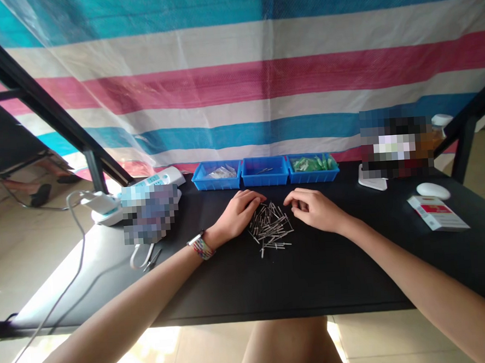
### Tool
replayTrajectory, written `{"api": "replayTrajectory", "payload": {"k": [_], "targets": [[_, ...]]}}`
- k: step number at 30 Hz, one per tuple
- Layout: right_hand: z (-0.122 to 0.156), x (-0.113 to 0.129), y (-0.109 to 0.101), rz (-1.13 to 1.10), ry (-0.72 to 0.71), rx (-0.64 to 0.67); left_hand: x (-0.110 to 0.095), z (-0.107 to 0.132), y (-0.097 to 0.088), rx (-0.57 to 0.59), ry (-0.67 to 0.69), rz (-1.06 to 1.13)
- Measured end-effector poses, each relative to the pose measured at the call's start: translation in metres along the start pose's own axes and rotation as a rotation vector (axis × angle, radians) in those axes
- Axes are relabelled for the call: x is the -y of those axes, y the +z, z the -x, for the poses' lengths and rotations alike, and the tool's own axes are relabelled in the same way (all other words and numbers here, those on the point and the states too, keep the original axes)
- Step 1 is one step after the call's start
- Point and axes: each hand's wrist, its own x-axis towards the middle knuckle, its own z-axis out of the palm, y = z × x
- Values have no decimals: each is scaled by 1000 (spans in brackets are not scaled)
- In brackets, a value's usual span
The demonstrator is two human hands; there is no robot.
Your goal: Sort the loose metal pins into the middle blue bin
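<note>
A loose pile of thin silvery blind rivets (272,226) lies on the black table in front of me. My left hand (243,210) rests at the pile's upper left edge, palm down. Its fingers stretch over the nearest rivets, and I see nothing held in it. Just right of the pile is my right hand (310,207), with loosely bent fingers, the index finger reaching toward the rivets. No object shows in it, though its palm side is partly hidden. Behind the pile, a blue bin (266,178) contains a few rivets.
A left blue bin (199,183) has clear packets; a right blue bin (314,179) has green packets. On the left are a power strip (170,176), a cable (83,240) and a blurred item. A small box (437,213) and white mouse (433,190) lie right.
</note>
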Motion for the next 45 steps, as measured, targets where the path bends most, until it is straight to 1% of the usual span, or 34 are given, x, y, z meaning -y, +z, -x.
{"api": "replayTrajectory", "payload": {"k": [5, 8, 13, 20, 28, 32, 35, 38, 40, 42, 45], "targets": [[-5, -7, 9, 26, -127, -10, 1, 1, 0, 5, 8, -11], [-5, -9, 10, 76, -165, -5, 2, 1, 1, -4, 6, -11], [-5, -12, 6, 161, -143, -8, 4, 0, 2, -8, 13, -10], [-6, -17, 0, 207, -60, -24, 7, -1, 2, -4, 7, -7], [-6, -14, -5, 201, -32, 5, 6, -2, 2, -11, 32, -25], [-6, -19, -5, 195, -24, -12, 7, -2, 2, -18, 39, -28], [-8, -24, -3, 80, -9, -69, 10, -1, 3, -42, 41, -10], [-12, -20, 4, -189, 34, -165, 9, 2, 3, -87, 75, 12], [-13, -11, 9, -378, 71, -203, 6, 4, 3, -126, 114, 15], [-13, 1, 15, -505, 102, -210, 2, 6, 3, -156, 166, 10], [-9, 17, 20, -555, 113, -189, -3, 8, 2, -175, 273, -3]]}}
